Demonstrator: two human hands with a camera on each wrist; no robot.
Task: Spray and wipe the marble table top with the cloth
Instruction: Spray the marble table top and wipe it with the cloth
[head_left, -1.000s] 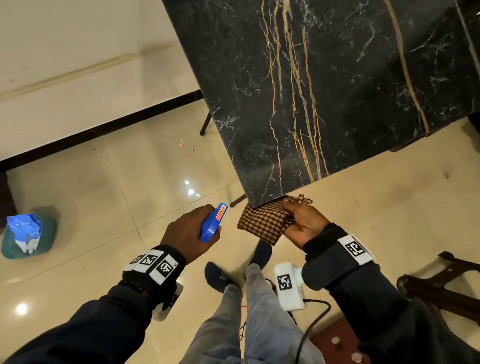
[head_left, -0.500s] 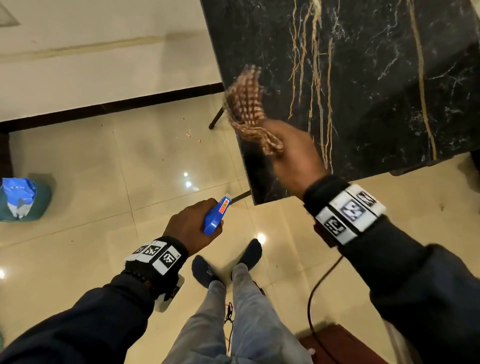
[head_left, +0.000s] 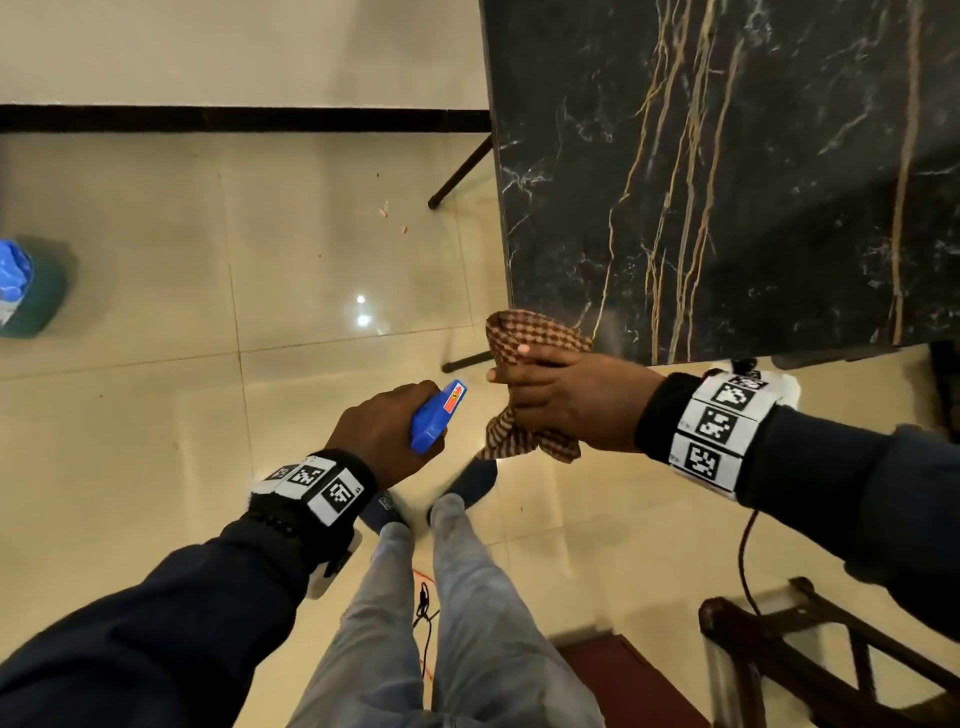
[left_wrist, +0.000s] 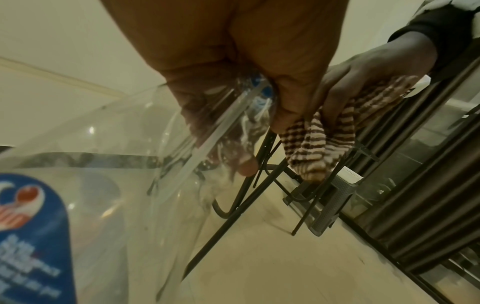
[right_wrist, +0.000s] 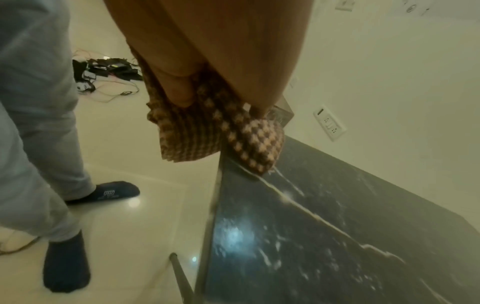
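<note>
Cloth: brown-and-cream check weave, bunched, ends hanging loose above and below the fist. Right hand holds it in a closed grip at the near left corner of the bench, black marble with gold and white veins. Left hand has its grip closed round a clear spray bottle with a blue head, over the floor, just beside the cloth.

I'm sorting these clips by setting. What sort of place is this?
Probably a room in a home: glossy tiled floor, a black marble table on thin legs, and a wall socket. A wooden chair stands nearby.
</note>
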